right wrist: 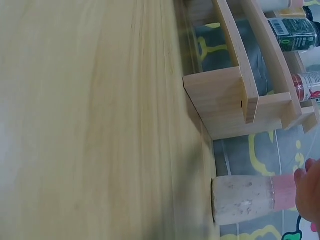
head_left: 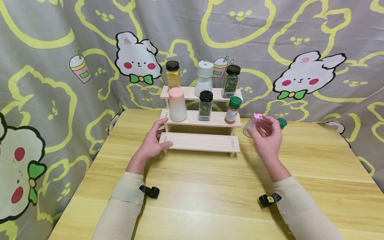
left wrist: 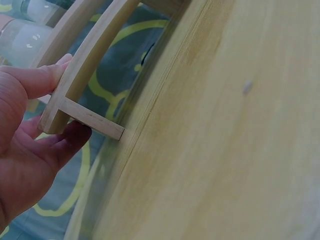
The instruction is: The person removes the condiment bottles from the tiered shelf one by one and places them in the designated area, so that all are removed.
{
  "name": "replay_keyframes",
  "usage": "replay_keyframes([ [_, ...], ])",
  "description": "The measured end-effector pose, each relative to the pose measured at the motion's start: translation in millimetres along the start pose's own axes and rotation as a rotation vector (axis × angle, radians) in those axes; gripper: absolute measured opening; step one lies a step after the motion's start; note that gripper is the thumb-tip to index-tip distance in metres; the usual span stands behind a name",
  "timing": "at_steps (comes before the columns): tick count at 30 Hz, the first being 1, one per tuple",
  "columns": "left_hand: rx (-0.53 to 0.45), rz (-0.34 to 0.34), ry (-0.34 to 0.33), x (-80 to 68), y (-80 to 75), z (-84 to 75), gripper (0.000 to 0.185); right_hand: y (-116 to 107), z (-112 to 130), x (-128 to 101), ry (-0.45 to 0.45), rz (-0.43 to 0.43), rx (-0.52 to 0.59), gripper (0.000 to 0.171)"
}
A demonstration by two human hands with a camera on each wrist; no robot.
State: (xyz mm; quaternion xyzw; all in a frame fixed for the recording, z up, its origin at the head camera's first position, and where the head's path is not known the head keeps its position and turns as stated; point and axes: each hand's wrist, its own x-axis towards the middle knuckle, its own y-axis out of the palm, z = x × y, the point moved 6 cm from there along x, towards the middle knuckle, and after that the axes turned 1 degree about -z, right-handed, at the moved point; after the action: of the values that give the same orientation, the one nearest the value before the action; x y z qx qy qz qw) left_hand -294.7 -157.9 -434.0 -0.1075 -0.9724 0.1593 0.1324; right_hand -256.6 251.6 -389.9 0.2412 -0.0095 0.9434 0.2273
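A pale wooden three-tier rack (head_left: 201, 141) stands on the table. My left hand (head_left: 151, 141) grips the left end of its lowest shelf; in the left wrist view, fingers (left wrist: 70, 142) curl under the board. My right hand (head_left: 268, 136) is at a pink-lidded jar (head_left: 248, 129) standing upright on the table right of the rack. Its fingers are loosely bent and spread from the thumb, partly covering the pink lid (right wrist: 285, 192). On the middle shelf are a pink-lidded jar (head_left: 178, 108), a black-capped herb jar (head_left: 205, 108) and a green-capped bottle (head_left: 231, 113).
The top shelf carries a yellow spice jar (head_left: 173, 76), a white-lidded jar (head_left: 204, 80) and another black-capped herb jar (head_left: 230, 83). Behind the right hand a green cap (head_left: 282, 122) shows. A patterned curtain (head_left: 180, 20) hangs behind the wooden table (head_left: 204, 193).
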Motion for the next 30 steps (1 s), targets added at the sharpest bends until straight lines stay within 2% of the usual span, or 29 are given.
replay_keyframes([
  [8,0.016,-0.002,-0.012,-0.2,-0.6,-0.6,0.092,13.4,5.2,1.8,0.006,0.034,0.022,0.058],
  [17,0.022,0.000,-0.007,0.6,-1.1,2.2,0.092,26.6,7.1,3.9,0.024,0.062,-0.012,0.061],
  [25,0.012,-0.001,-0.008,1.0,-0.5,2.1,0.093,40.6,35.4,-1.2,0.005,0.095,-0.023,0.051],
  [30,0.007,-0.001,-0.013,1.1,-0.7,1.6,0.093,44.7,29.5,2.7,-0.002,0.096,-0.029,0.052],
])
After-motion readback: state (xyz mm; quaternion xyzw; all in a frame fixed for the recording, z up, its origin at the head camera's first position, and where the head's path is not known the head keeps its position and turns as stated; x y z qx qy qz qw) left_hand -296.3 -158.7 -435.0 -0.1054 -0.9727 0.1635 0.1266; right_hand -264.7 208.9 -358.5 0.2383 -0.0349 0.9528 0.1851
